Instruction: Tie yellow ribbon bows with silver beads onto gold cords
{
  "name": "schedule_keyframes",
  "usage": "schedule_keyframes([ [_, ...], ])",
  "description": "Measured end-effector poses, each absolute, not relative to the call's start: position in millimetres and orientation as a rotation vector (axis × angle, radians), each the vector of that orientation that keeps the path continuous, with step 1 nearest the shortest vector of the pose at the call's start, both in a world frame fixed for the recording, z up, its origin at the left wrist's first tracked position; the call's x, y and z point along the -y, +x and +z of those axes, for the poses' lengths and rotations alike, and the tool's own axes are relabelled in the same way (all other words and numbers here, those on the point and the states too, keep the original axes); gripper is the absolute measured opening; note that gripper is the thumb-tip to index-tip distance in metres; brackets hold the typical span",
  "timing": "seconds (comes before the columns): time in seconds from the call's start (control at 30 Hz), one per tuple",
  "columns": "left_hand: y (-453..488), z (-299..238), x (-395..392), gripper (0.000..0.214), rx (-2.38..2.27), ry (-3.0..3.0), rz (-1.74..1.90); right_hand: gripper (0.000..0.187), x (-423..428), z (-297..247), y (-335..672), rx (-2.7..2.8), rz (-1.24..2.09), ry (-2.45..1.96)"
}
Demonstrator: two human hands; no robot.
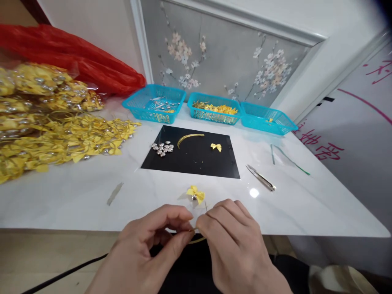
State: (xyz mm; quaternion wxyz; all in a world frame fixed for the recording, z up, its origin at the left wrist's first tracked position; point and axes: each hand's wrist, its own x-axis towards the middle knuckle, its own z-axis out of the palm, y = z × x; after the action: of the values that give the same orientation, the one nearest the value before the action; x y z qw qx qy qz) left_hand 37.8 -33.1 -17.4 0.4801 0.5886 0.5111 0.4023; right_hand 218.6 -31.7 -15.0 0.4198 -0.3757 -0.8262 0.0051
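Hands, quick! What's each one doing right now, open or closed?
Left hand: closed, pinching a thin gold cord.
Right hand: closed, also holding the thin gold cord.

A grey panel (220,57) (blossom-patterned, white-framed) stands upper centre; magenta writing (330,152) marks the pale right-hand surface (358,130); a marbled tabletop (309,204) crosses mid-frame, beige floor (39,253) lower left.

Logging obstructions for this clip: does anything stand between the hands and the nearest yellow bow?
Nothing solid visible does: only white tabletop lies between the yellow bow and the left hand and right hand. A thin strand sticks up by the right hand, near the bow; whether they join is unclear.
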Motion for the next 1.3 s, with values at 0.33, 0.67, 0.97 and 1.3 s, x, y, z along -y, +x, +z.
schedule_keyframes([
  [0.33, 36, -13, 36, 0.016, -1.361, 1.926, 1.001, 0.026, 34, -12, 219, 2.154, -0.089, -1.011],
  [0.67, 41, -2, 28, 0.024, -1.297, 1.911, 0.901, 0.026, 30, -10, 223, 2.175, 0.105, -1.012],
  [0.97, 40, -5, 25, 0.020, -1.429, 1.621, 0.810, 0.013, 39, -16, 226, 1.724, 0.924, -1.113],
  [1.3, 37, -16, 28, 0.021, -1.374, 1.798, 0.826, 0.021, 38, -18, 219, 1.903, 0.675, -1.118],
])
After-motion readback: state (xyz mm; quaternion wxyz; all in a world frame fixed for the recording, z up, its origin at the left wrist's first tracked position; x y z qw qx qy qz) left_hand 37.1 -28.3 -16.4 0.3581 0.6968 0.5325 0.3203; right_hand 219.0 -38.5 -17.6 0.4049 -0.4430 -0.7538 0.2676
